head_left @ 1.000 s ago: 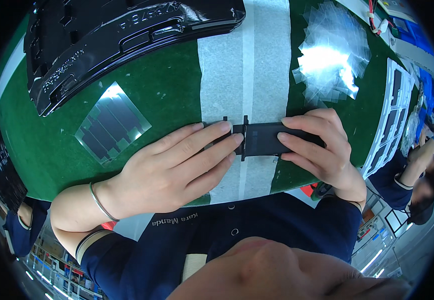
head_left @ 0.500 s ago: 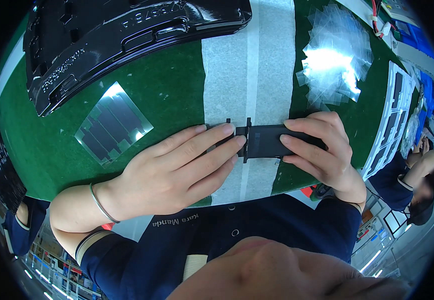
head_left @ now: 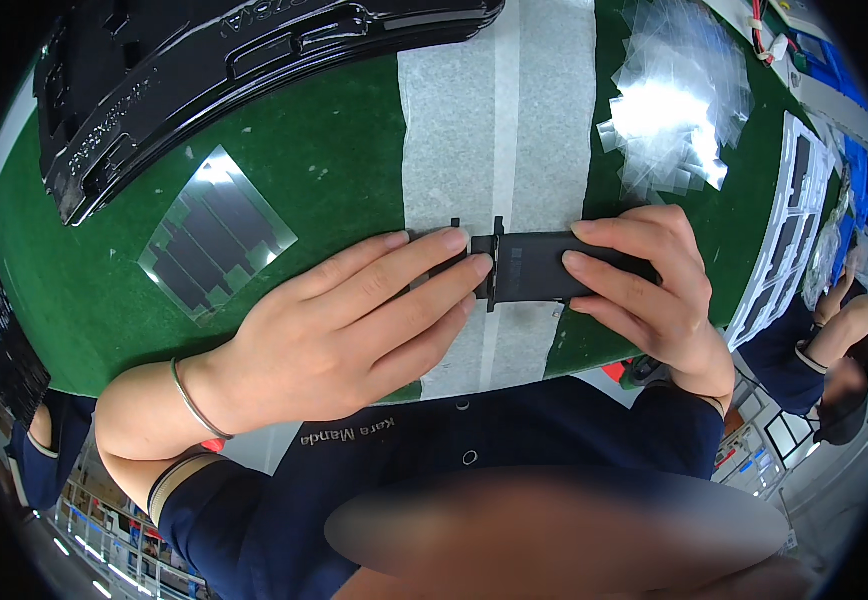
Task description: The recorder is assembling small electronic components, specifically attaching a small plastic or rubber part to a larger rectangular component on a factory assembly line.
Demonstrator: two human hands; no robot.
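Both my hands work at a flat black rectangular piece (head_left: 529, 267), like a thin battery pack, with a small printed patch on its top. Fingers and thumb of my right hand (head_left: 649, 280) grip its right end. Across its left end stands a narrow black crosspiece (head_left: 495, 265) with projecting tips. My left hand (head_left: 344, 325) lies over the part left of that crosspiece, its fingertips and thumb closed on it and hiding most of it. The piece rests over a pale strip of paper or cloth (head_left: 454, 130) on the green mat (head_left: 344, 150).
A glossy black moulded tray (head_left: 254, 80) lies at the far left. Closer is a clear sheet with dark strips (head_left: 216, 235). Overlapping clear films (head_left: 669, 110) lie at the far right, beside a white tray with dark parts (head_left: 784, 225). Another person (head_left: 824, 340) sits at the right.
The hands keep the same grip on the black piece. The whole scene sits slightly higher in the picture; the parts have hardly shifted against each other.
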